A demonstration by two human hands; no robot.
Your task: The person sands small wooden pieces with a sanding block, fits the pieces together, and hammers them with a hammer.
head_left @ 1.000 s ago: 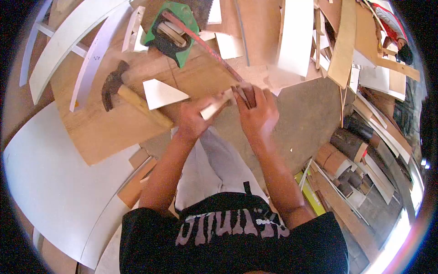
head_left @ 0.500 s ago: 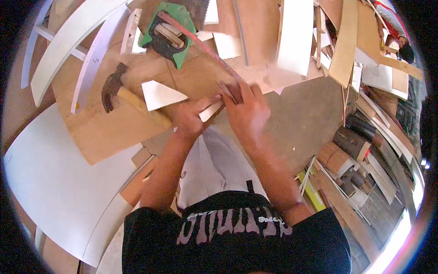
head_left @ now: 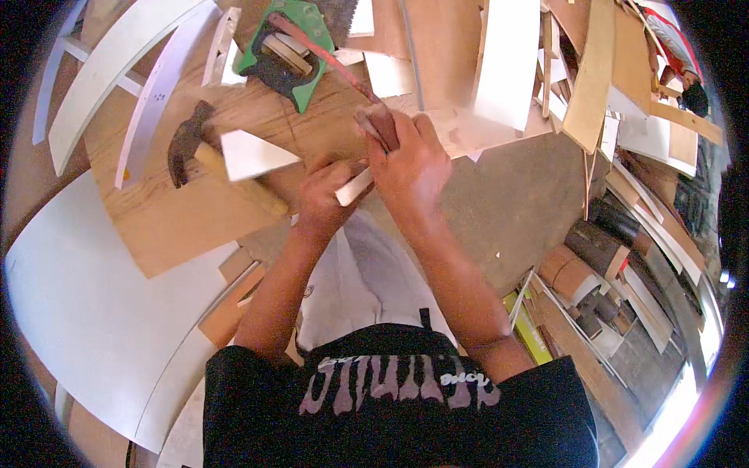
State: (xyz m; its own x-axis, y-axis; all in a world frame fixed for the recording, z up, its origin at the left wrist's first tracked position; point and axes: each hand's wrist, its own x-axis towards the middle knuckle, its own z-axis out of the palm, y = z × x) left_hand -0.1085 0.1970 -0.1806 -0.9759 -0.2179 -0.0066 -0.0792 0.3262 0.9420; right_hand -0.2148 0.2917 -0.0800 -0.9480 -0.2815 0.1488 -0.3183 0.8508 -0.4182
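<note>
My left hand (head_left: 326,196) is closed around a small pale strip of wood (head_left: 355,187), whose near end sticks out toward me. Beside it, my right hand (head_left: 412,164) grips a reddish-brown folded strip that looks like sandpaper (head_left: 382,126), just above the wood. A long red strip (head_left: 331,64) runs from that hand up across the handsaw (head_left: 308,82) with its green and black handle; whether it is one piece with the folded part I cannot tell. A white triangular offcut (head_left: 256,154) lies left of my left hand, over the handle of a claw hammer (head_left: 187,144).
Curved white pieces (head_left: 117,78) stand at the upper left, above a large white panel (head_left: 86,320). Boards (head_left: 507,70) and offcuts crowd the upper right. Brown rolls (head_left: 573,269) and long strips lie on the floor at right. Another person (head_left: 690,86) is at the far upper right.
My right hand has moved up and left with the reddish-brown strip, showing more of the folded part. My left hand keeps its hold on the wood. The whole view has shifted slightly.
</note>
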